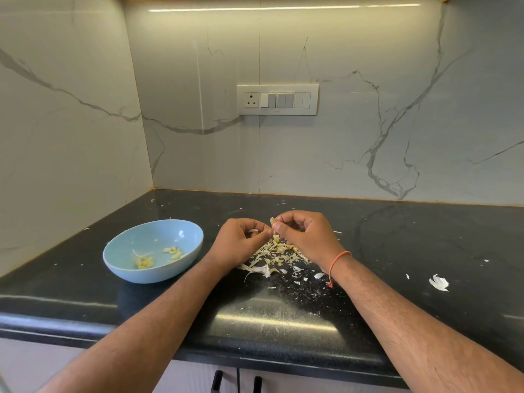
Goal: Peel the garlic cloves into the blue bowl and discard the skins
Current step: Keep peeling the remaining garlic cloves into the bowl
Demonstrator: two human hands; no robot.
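Observation:
My left hand (pixel 241 242) and my right hand (pixel 304 235) meet above the black counter, fingers curled. Between their fingertips they pinch a garlic clove (pixel 272 222) with pale skin sticking up from it. Directly below the hands lies a heap of peeled skins (pixel 276 255). The blue bowl (pixel 127 268) sits to the left of my left hand and holds several peeled cloves (pixel 173 252) in two small groups.
Loose skin bits are scattered over the counter (pixel 411 251), with a larger white piece (pixel 439 282) at the right. The counter's front edge runs under my forearms. A marble wall with a switch plate (pixel 278 99) stands behind.

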